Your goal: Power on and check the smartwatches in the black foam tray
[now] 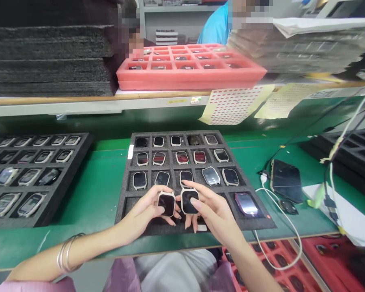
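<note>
In my left hand (152, 207) is a strapless smartwatch (166, 203) with a dark screen and a pale frame, my thumb at its lower left corner. A second smartwatch (189, 199) of the same look is pinched in my right hand (208, 202), the thumb on its screen. Both watches are held side by side, nearly touching, screens facing up. Beneath them lies a black foam tray (182, 190) whose compartments hold several more watch bodies. One purple-framed watch (246, 204) sits in the near right compartment. My hands hide part of the front row.
Another black foam tray (39, 202) of watches lies at left, and a dark one (353, 162) at right. A smartphone (286, 180) and a white cable (280, 202) are beside the middle tray. A pink foam tray (188, 77) stands on the shelf, people behind it.
</note>
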`<act>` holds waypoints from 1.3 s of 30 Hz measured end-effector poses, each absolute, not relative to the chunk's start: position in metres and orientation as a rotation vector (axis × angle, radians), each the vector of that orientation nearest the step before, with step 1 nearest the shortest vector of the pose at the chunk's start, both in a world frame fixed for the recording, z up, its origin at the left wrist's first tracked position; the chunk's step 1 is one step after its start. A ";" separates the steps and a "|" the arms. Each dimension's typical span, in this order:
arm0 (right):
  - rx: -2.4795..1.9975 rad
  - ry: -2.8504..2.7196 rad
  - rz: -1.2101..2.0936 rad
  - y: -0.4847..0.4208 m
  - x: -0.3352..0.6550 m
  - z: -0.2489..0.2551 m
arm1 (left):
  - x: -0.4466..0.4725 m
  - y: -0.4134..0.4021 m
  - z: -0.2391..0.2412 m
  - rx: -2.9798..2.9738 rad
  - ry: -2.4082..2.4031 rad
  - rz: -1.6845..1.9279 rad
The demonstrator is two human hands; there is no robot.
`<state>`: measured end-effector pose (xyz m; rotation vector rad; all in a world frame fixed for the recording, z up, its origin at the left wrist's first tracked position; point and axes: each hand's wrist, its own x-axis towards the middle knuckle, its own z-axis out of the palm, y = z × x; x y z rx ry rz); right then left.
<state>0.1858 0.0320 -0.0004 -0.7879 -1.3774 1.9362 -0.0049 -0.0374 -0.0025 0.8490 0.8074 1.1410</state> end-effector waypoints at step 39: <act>-0.577 -1.527 1.956 0.036 0.188 -0.002 | -0.008 -0.041 -0.006 1.198 1.164 1.041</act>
